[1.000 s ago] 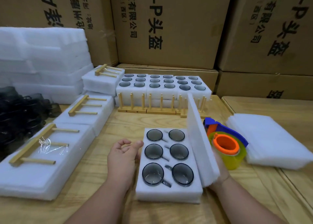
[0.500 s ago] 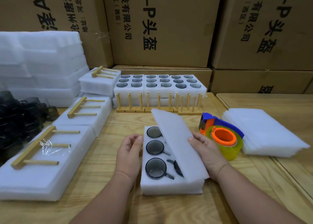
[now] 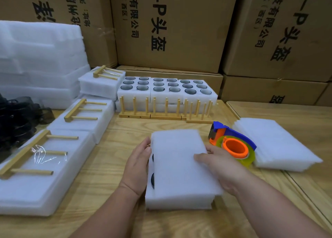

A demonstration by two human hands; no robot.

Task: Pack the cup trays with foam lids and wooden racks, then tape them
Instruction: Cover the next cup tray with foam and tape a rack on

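White foam lid [image 3: 177,158] laid over the white foam cup tray [image 3: 179,201] on the wooden worktop [image 3: 115,166].

The lid sits slightly skewed on the tray, leaving dark cups showing along the tray's left edge. The left hand [image 3: 137,167] rests flat against the tray's left side, fingers straight, gripping nothing. The right hand [image 3: 219,163] presses the lid's right part with extended fingers. An orange and blue tape dispenser [image 3: 233,146] stands just right of the tray; upright wooden peg racks [image 3: 165,110] stand behind it.
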